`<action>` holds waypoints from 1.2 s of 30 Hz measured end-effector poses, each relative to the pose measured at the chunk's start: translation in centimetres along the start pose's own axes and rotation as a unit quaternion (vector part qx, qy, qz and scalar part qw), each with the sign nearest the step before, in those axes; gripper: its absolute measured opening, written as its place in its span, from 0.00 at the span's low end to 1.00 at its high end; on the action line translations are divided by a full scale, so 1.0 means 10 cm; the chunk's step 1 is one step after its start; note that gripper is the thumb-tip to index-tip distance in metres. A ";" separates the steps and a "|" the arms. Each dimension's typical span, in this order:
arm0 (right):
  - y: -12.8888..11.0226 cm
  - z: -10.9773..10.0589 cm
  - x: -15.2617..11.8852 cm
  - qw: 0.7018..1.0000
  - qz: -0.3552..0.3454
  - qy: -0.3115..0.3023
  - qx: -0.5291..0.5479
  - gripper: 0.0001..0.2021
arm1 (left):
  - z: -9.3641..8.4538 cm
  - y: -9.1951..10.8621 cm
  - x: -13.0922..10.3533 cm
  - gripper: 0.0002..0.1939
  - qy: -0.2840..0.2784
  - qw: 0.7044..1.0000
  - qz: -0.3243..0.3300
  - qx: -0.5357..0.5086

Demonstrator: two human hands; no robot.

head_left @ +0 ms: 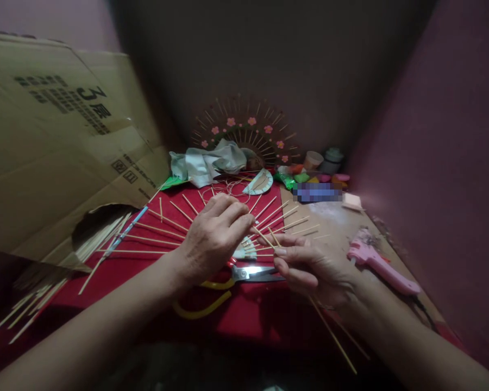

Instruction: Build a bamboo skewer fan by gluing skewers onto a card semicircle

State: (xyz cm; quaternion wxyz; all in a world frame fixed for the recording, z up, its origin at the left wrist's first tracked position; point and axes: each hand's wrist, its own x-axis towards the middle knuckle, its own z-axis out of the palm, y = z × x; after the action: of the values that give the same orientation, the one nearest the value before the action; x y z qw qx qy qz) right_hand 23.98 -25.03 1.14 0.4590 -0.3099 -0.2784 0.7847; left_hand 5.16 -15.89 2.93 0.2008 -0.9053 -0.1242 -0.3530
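My right hand (305,260) pinches thin bamboo sticks (264,237) between thumb and fingers; their long ends (334,336) stick out below the palm toward the front edge. My left hand (220,225) is closed, its fingertips at the upper end of one of these sticks. Beneath both hands, more sticks lie spread like a fan (158,217) on a red cloth (236,320), their centre partly hidden by the left hand. Scissors with yellow handles (244,274) lie just below the hands, the blade tips near the right fingers.
A cardboard box (65,152) stands at left, with loose sticks (101,239) in its cut opening. Behind are a flowered stick fan (240,127), a crumpled pale cloth (207,160) and a protractor (261,183). A pink glue gun (385,266) lies right, near a pale block (352,201).
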 end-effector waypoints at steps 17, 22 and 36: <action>0.04 0.15 0.20 0.999 -0.050 0.009 0.006 0.08 | 0.00 0.15 -0.03 0.20 -0.047 0.977 -0.195 -0.067; -0.31 0.14 0.08 0.989 -0.141 0.049 -0.013 0.10 | -0.19 0.19 -0.06 0.20 -0.119 0.900 -0.310 -0.281; -0.20 -0.35 0.19 0.989 -0.115 0.096 0.020 0.05 | -0.56 -1.18 -0.41 0.14 -0.135 0.856 -0.491 -0.083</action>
State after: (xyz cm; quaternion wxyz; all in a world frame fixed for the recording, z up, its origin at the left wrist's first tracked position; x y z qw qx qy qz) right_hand 26.96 -21.92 -0.17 0.5768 -0.3403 -0.2509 0.6989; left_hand -5.45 -8.29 7.16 -0.0937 -0.7786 -0.5489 -0.2892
